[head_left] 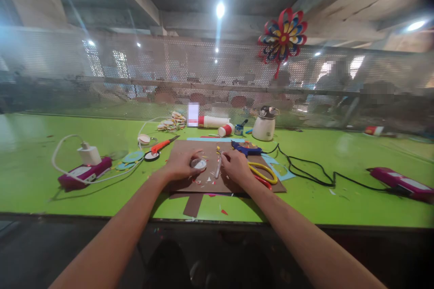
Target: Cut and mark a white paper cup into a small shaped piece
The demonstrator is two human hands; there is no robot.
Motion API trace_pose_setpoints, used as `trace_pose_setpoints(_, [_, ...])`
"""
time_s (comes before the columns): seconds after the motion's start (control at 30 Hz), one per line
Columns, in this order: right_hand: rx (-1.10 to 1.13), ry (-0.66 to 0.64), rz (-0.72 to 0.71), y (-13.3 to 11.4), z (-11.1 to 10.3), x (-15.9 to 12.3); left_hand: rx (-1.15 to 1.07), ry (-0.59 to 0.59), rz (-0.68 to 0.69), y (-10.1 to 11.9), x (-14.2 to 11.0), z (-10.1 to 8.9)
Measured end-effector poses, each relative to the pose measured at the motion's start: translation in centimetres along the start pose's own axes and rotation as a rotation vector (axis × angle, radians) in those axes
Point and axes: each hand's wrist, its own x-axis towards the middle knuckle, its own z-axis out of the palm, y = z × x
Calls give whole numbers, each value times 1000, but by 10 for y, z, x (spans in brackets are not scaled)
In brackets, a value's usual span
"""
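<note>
My left hand (185, 165) is closed on a small round white disc with a raised rim (199, 165), gripping its left edge above a brown board (183, 184). My right hand (237, 165) has its fingertips pinched together, and what is between them, if anything, is too small to make out. Just left of those fingertips is a thin pale stick (217, 170), with small yellow scraps (218, 149) beyond it. Beside the right hand lie yellow-handled scissors (263, 171). A blue glue gun (247, 149) rests behind them. Paper scraps (209, 179) dot the board.
Left are an orange cutter (160, 146), a roll of white tape (152, 156) and a purple power strip (84, 174) with a charger. A black cable (312, 177) runs to another purple power strip (400, 180). Behind stand a white jug (264, 127) and paper cups (225, 130).
</note>
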Motion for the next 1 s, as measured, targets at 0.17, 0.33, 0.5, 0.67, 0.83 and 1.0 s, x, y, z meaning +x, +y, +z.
trace_pose_setpoints(0.17, [2,-4,-2,0,0,1,122,51,15,3,-1,-1])
trace_pose_setpoints(0.33, [-6,-9,-7,1,1,1,195,140,50,7,1,-2])
trace_pose_setpoints(0.5, [-14,-13,-15,2,2,1,213,176,115,9,2,-3])
trace_pose_setpoints(0.67, [-22,-11,-25,2,4,0,188,225,159,10,3,-5])
trace_pose_setpoints(0.83, [-20,7,-34,0,2,-1,119,256,160,13,2,-6])
trace_pose_setpoints(1.0, [-15,19,-36,-1,1,-1,8,273,169,13,1,-4])
